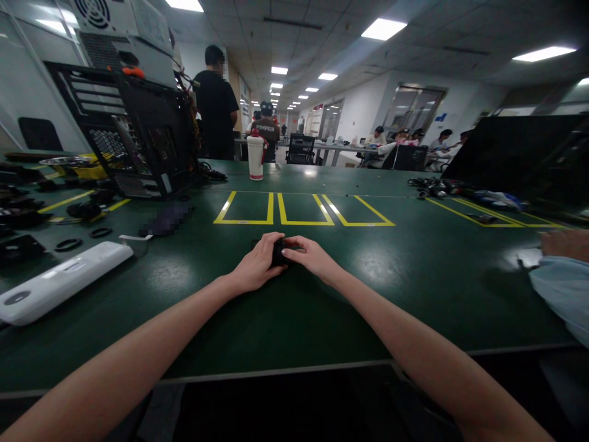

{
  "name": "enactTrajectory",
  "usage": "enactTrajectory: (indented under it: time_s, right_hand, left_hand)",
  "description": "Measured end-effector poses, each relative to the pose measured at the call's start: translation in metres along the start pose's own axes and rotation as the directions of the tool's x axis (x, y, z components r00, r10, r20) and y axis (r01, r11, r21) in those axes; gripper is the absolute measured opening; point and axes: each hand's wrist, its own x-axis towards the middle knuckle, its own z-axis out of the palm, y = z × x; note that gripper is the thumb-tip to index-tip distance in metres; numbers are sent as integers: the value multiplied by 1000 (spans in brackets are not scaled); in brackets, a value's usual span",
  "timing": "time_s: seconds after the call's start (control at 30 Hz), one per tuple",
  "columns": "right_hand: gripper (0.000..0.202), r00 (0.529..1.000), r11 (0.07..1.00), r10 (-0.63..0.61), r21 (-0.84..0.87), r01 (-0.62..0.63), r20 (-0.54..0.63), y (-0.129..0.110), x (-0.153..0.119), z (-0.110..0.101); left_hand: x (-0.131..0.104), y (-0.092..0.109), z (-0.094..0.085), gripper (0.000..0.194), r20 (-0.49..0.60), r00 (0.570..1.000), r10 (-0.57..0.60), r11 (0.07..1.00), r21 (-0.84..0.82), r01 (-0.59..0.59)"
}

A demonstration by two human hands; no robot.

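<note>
A small black object (278, 253) rests on or just above the green table (294, 319), below the yellow tape outlines. Wrapped round its left side is my left hand (260, 264), which covers much of it. My right hand (313, 255) grips the right side, with thumb and fingers close together on it. Both hands hold the same object, and its exact shape is hidden between them.
A white long device (64, 282) lies at the left, near black rings. Behind stand an open black computer case (138, 132) and a white cup (256, 158). At the right are cables (430, 186), a dark monitor (519, 156) and another person's sleeve (564, 294).
</note>
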Motion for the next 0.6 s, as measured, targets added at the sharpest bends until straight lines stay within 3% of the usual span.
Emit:
enactTrajectory:
  time_s: [0.2,0.37,0.53,0.6]
  right_hand:
    - [35,998,997,-24,72,20,52,-2,-3,-2]
    - [23,995,995,-95,-23,94,-25,-5,-4,1]
    - [32,1000,1000,23,12,-22,-8,-5,-3,1]
    - [33,1000,999,8,48,-9,25,-4,-4,0]
  left_hand:
    - [1,1,0,60,2,1000,4,1000,19,-4]
    - [0,1,-1,60,8,1000,0,1000,7,0]
    - [0,2,-2,60,2,1000,3,1000,4,-3]
    - [0,2,-2,59,5,1000,4,1000,6,-4]
